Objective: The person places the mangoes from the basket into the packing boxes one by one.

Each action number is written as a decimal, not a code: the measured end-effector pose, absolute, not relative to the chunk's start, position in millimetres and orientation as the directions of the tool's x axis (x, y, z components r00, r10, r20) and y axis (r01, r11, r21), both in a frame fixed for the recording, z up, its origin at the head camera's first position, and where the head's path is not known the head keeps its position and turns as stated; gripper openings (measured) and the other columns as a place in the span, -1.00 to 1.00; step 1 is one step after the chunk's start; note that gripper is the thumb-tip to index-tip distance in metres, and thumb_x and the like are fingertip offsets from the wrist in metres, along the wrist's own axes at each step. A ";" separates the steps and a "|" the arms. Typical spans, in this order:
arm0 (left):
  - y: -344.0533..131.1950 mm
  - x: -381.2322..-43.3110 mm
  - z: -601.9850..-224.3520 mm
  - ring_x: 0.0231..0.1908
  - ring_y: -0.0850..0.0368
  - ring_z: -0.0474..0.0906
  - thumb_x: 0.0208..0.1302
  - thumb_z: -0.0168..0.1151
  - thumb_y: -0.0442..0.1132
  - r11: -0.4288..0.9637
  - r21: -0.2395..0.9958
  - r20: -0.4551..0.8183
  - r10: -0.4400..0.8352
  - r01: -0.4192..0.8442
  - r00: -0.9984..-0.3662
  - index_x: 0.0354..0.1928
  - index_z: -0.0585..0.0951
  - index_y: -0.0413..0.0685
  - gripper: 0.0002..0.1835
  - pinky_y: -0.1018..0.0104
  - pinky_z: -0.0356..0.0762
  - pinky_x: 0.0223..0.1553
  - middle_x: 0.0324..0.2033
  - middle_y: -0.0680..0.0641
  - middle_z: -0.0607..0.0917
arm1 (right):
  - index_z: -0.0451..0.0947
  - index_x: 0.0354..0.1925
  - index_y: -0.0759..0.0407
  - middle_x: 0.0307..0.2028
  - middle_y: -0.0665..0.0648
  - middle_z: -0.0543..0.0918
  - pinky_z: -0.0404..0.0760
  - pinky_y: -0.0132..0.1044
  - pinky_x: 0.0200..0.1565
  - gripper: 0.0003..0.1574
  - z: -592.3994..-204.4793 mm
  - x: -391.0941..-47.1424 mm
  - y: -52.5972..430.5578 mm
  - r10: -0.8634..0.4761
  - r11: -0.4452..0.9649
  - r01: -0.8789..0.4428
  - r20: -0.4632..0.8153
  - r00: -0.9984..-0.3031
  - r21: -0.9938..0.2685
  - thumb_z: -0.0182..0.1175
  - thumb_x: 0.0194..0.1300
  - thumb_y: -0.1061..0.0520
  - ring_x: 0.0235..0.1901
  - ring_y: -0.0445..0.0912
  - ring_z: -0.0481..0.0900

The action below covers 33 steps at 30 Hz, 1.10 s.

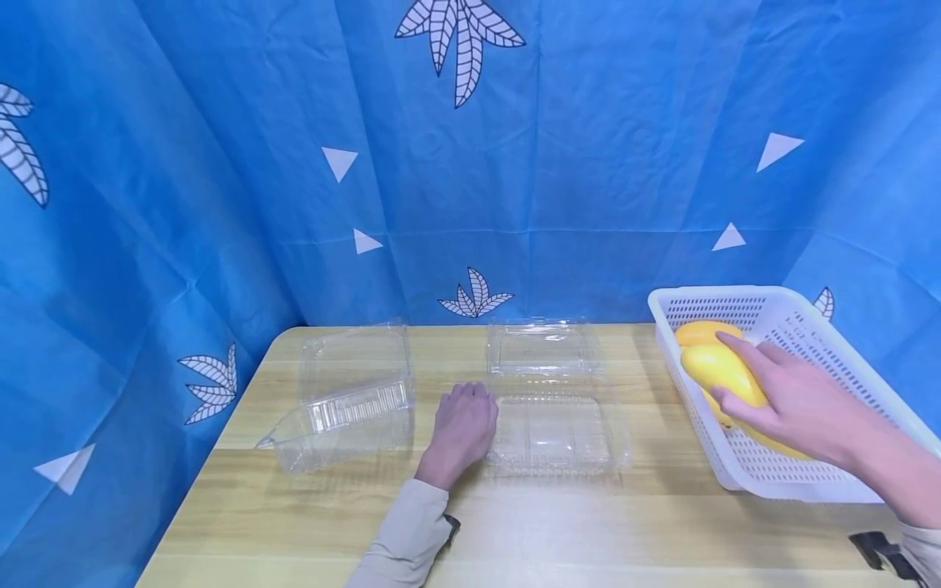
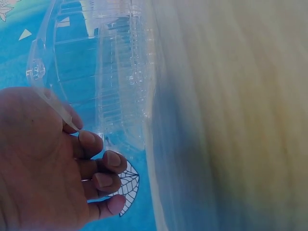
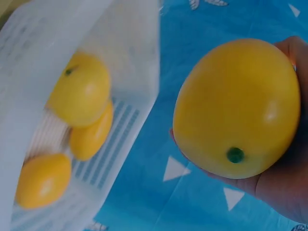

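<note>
Plain yellow fruit (image 3: 236, 106) fills the right hand (image 1: 801, 400).

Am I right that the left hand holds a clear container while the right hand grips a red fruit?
Nearly: the fruit in the right hand is yellow, not red, as the right wrist view shows; the left hand does hold a clear container.

**Place: curtained booth, looks staged**

Blue leaf-print cloth (image 1: 625, 122) hangs left, far and right around a wood-grain counter (image 1: 243, 523). Black wrist straps (image 1: 872, 549) fit a recording setup. Room type behind the cloth: can't tell.
</note>
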<state>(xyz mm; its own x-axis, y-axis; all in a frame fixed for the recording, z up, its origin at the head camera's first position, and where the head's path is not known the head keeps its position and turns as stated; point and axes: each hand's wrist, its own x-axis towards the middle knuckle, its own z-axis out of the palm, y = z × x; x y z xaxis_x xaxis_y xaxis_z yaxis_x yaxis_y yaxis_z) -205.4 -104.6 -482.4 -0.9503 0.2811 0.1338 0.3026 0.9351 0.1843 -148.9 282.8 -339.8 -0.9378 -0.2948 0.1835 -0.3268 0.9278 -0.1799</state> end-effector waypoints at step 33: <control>-105.1 -207.1 -486.1 -0.36 0.05 0.37 0.48 -0.33 -0.11 0.934 0.174 0.132 0.292 0.312 -0.947 -0.38 0.43 -0.10 -0.63 0.22 0.38 -0.29 -0.46 -0.02 0.44 | 0.36 0.27 0.06 -0.06 0.04 0.51 0.38 -0.33 -0.51 -0.06 -415.1 -188.8 158.1 -0.518 0.811 -0.543 0.161 -0.840 -0.218 0.33 -0.03 -0.26 -0.46 -0.21 0.41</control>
<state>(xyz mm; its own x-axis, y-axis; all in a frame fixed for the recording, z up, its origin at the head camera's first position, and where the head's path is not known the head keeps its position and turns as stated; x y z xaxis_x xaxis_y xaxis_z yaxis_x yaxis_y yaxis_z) -207.1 -105.1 -486.1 -0.9472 0.2921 0.1324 0.3123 0.9338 0.1744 -188.8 158.1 -415.1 -0.8398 -0.5185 0.1608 -0.5426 0.8113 -0.2178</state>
